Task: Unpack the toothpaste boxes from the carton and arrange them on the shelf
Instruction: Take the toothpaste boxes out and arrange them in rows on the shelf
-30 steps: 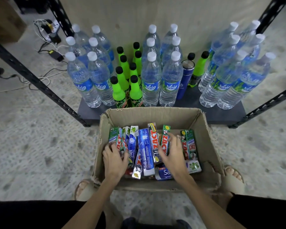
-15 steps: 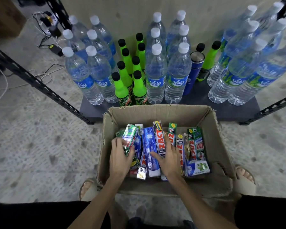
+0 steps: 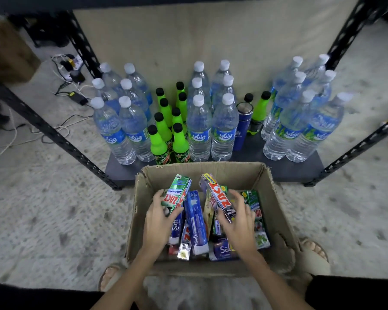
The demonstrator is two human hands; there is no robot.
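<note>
Both hands inside the open carton [image 3: 139,222]. Left hand [image 3: 158,220] grips a green toothpaste box [image 3: 176,193], tilted up, far end raised above the pile. Right hand [image 3: 238,222] holds a white-and-red toothpaste box [image 3: 217,195], fingers curled round it, also angled upward. Between and under the hands: remaining toothpaste boxes [image 3: 196,222], lying packed. Beyond the hands, past the carton's far wall: shelf [image 3: 285,168] carrying water bottles [image 3: 198,128] and green soda bottles [image 3: 158,144].

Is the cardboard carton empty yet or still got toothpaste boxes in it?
Still holding many. The carton shows toothpaste boxes across its floor, and only two are lifted, one in each hand.
</note>
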